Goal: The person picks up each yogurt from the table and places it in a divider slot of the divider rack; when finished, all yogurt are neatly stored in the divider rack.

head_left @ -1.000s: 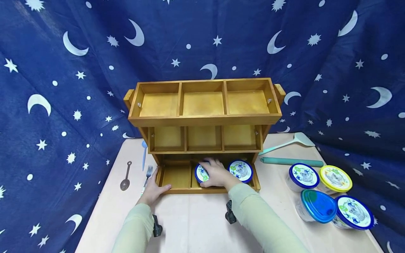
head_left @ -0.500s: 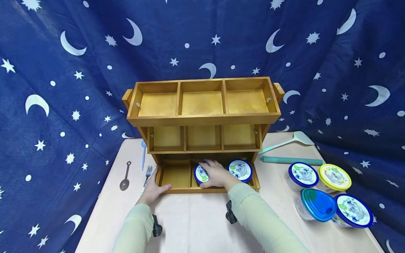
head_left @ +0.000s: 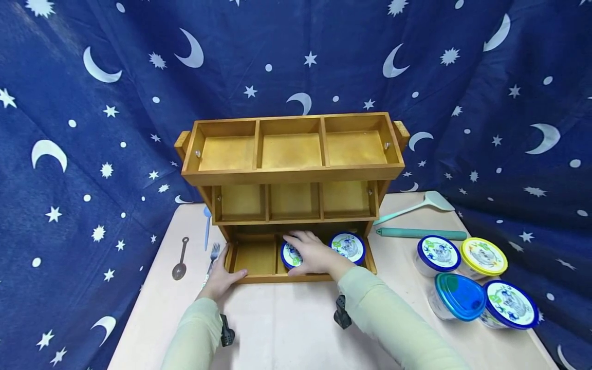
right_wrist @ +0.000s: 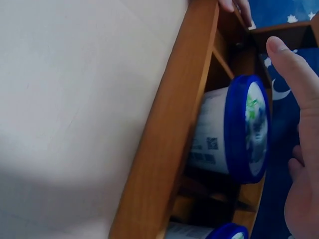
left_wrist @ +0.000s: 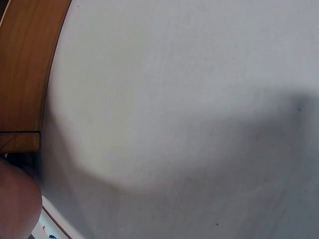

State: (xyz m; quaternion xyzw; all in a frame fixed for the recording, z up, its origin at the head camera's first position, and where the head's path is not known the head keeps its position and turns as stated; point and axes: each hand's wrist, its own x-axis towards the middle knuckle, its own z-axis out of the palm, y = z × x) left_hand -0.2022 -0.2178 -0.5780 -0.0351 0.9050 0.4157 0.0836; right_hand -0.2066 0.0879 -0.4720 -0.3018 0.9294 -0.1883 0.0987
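A wooden box (head_left: 292, 176) with three stepped trays stands mid-table in the head view. Its bottom tray holds two round tubs with blue-rimmed lids: a middle tub (head_left: 290, 256) and a right tub (head_left: 348, 247). Over the middle tub, my right hand (head_left: 314, 253) hides part of its lid. From the right wrist, that hand (right_wrist: 304, 119) shows a gap from the lid (right_wrist: 256, 127), thumb extended. My left hand (head_left: 219, 278) rests at the bottom tray's front left corner, thumb along the front rim and fingers along the side.
On the left lie a brown spoon (head_left: 180, 268), a fork (head_left: 213, 259) and a blue utensil (head_left: 207, 226). A pale green spatula (head_left: 432, 201) and a green rod (head_left: 421, 234) lie right of the box. Several lidded tubs, one yellow-lidded (head_left: 484, 256), stand far right.
My right hand has lifted slightly from the middle tub's lid. The left hand keeps its place at the box's corner. The head view has shifted a little.
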